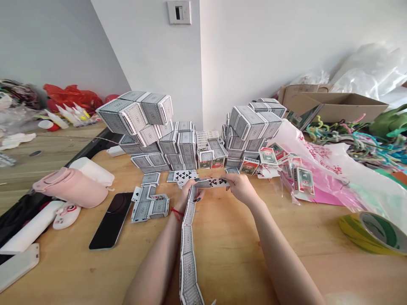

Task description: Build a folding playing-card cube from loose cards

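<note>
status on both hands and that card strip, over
Left hand holding folded card strip. Right hand pinching black-suited card. Face-up cards just beyond left hand, possibly in the way.

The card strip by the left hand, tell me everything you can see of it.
The strip looks like folded paper playing cards set end to end, their backs patterned in grey and white, with pale edges and creases between segments. It runs, slightly bent, from the bottom of the picture, which cuts it off, up to the left hand, which grips its far end. There it meets a clubs card pinched by the right hand; whether they are joined is unclear.
</note>
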`<act>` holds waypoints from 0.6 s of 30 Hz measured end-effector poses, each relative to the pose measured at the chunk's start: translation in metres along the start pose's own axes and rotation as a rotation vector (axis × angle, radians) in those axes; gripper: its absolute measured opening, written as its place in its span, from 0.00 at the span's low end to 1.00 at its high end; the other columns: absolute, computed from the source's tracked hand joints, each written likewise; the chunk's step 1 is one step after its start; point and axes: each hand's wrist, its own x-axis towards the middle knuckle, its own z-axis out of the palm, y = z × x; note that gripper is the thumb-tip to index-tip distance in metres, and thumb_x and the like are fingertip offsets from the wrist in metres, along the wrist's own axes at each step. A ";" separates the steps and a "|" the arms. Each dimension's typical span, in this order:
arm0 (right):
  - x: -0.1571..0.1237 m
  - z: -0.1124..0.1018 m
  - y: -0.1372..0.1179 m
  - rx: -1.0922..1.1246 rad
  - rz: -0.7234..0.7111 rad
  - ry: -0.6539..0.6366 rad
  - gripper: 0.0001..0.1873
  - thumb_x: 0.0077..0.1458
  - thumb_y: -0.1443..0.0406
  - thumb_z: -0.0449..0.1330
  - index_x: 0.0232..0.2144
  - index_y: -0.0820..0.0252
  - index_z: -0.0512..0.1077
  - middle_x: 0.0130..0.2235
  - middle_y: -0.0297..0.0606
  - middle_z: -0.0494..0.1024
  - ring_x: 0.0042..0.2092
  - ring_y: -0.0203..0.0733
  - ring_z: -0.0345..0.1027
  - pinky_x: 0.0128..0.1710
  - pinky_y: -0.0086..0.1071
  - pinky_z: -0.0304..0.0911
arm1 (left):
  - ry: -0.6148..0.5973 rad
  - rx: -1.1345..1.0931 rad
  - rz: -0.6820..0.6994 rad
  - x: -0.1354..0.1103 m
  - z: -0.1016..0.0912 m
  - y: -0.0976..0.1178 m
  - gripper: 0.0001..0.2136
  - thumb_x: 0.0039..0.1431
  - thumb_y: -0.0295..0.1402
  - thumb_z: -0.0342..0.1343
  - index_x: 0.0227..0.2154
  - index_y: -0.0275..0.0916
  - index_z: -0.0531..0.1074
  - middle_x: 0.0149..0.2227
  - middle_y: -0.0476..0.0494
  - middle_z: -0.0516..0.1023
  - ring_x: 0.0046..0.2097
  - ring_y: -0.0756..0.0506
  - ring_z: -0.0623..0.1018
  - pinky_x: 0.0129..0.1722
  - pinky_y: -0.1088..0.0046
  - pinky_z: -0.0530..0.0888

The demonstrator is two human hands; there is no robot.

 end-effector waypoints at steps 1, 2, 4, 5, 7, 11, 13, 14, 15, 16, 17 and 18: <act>0.000 0.000 -0.001 -0.003 0.000 -0.002 0.20 0.47 0.75 0.46 0.35 0.60 0.76 0.24 0.36 0.76 0.28 0.37 0.68 0.32 0.27 0.61 | -0.012 -0.002 -0.001 0.000 0.000 0.000 0.19 0.46 0.41 0.50 0.33 0.29 0.73 0.08 0.53 0.60 0.12 0.55 0.57 0.13 0.79 0.47; 0.000 0.000 -0.001 -0.007 -0.001 -0.004 0.20 0.47 0.75 0.46 0.35 0.60 0.76 0.24 0.36 0.76 0.28 0.38 0.68 0.32 0.27 0.61 | -0.022 -0.005 -0.002 0.001 0.000 0.001 0.20 0.46 0.41 0.50 0.35 0.29 0.73 0.09 0.52 0.61 0.12 0.55 0.57 0.13 0.79 0.47; 0.000 0.000 -0.002 -0.016 -0.001 -0.001 0.20 0.46 0.75 0.46 0.35 0.61 0.76 0.24 0.37 0.76 0.28 0.38 0.68 0.32 0.28 0.60 | -0.021 -0.011 -0.005 0.001 0.000 0.001 0.21 0.47 0.41 0.49 0.39 0.29 0.72 0.10 0.52 0.63 0.12 0.55 0.57 0.13 0.78 0.46; 0.001 0.000 -0.003 -0.020 0.001 0.001 0.20 0.46 0.75 0.46 0.35 0.61 0.76 0.24 0.37 0.76 0.27 0.38 0.68 0.32 0.28 0.60 | -0.010 -0.011 -0.010 0.001 -0.001 0.001 0.22 0.47 0.41 0.49 0.40 0.29 0.72 0.11 0.52 0.64 0.12 0.55 0.57 0.13 0.78 0.46; 0.001 0.001 -0.004 -0.019 0.001 -0.001 0.20 0.46 0.75 0.47 0.35 0.60 0.76 0.25 0.37 0.76 0.27 0.37 0.67 0.31 0.28 0.60 | 0.011 -0.006 -0.018 0.001 -0.001 0.001 0.22 0.48 0.41 0.49 0.42 0.30 0.71 0.12 0.51 0.65 0.12 0.55 0.58 0.13 0.78 0.46; 0.001 0.004 -0.005 -0.001 -0.010 -0.007 0.20 0.46 0.75 0.46 0.34 0.60 0.75 0.26 0.37 0.76 0.26 0.36 0.66 0.29 0.26 0.59 | 0.023 -0.007 -0.011 0.000 0.001 0.003 0.22 0.48 0.39 0.48 0.43 0.31 0.71 0.15 0.50 0.68 0.12 0.55 0.58 0.13 0.78 0.46; 0.001 0.006 -0.006 -0.001 -0.017 0.001 0.21 0.46 0.75 0.46 0.35 0.59 0.75 0.26 0.36 0.76 0.26 0.36 0.66 0.29 0.26 0.59 | 0.033 -0.014 -0.007 0.000 0.003 0.004 0.22 0.48 0.39 0.48 0.44 0.31 0.70 0.15 0.50 0.68 0.13 0.55 0.58 0.13 0.78 0.48; 0.001 0.007 -0.006 -0.005 -0.020 0.006 0.21 0.46 0.75 0.46 0.35 0.59 0.75 0.27 0.36 0.76 0.27 0.36 0.67 0.30 0.26 0.59 | 0.034 -0.016 -0.004 -0.001 0.004 0.005 0.23 0.48 0.39 0.48 0.44 0.31 0.70 0.15 0.51 0.67 0.13 0.56 0.57 0.13 0.78 0.49; 0.001 0.007 -0.006 -0.013 -0.021 0.011 0.21 0.46 0.75 0.46 0.35 0.59 0.75 0.27 0.36 0.76 0.27 0.36 0.67 0.30 0.26 0.59 | 0.030 -0.017 0.000 -0.001 0.004 0.005 0.23 0.48 0.39 0.48 0.44 0.30 0.70 0.15 0.51 0.67 0.12 0.56 0.56 0.13 0.78 0.50; 0.001 0.008 -0.006 -0.023 -0.019 0.015 0.21 0.46 0.75 0.46 0.35 0.59 0.75 0.27 0.36 0.76 0.27 0.36 0.67 0.30 0.26 0.59 | 0.024 -0.016 0.005 -0.001 0.004 0.005 0.23 0.48 0.39 0.48 0.44 0.30 0.70 0.14 0.52 0.66 0.12 0.56 0.56 0.13 0.78 0.50; 0.001 0.009 -0.006 -0.035 -0.016 0.019 0.21 0.46 0.75 0.46 0.34 0.59 0.75 0.28 0.36 0.77 0.27 0.36 0.67 0.30 0.26 0.59 | 0.016 -0.013 0.009 -0.001 0.004 0.005 0.23 0.48 0.39 0.48 0.44 0.30 0.70 0.14 0.52 0.65 0.12 0.55 0.56 0.13 0.78 0.49; 0.001 0.010 -0.006 -0.045 -0.012 0.019 0.21 0.46 0.75 0.46 0.34 0.59 0.75 0.28 0.36 0.77 0.26 0.36 0.67 0.30 0.26 0.59 | 0.009 -0.008 0.010 -0.001 0.004 0.005 0.23 0.48 0.39 0.48 0.45 0.30 0.70 0.14 0.52 0.65 0.12 0.55 0.57 0.13 0.78 0.49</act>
